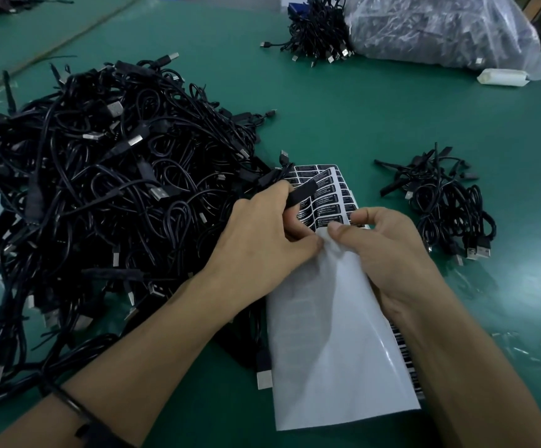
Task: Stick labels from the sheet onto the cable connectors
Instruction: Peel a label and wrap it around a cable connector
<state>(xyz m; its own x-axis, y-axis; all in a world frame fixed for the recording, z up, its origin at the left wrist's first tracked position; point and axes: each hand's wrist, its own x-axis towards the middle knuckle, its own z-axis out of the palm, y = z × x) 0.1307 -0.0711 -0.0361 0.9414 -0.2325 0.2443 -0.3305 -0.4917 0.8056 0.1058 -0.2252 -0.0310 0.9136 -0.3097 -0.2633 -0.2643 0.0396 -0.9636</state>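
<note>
A label sheet [333,318] lies in front of me on the green table; its near part is bare white backing and its far part carries rows of black labels [330,195]. My left hand [262,234] grips a black cable connector [301,192] over the sheet, while its thumb presses the white backing. My right hand [388,250] pinches the sheet at the edge of the black labels with thumb and forefinger. A big tangled heap of black cables [101,189] lies to the left, touching the sheet.
A small pile of black cables [447,202] lies to the right of the sheet. At the far side, a bundle of cables [317,30] spills from a clear plastic bag [440,27]. A white roll [501,77] lies beside the bag.
</note>
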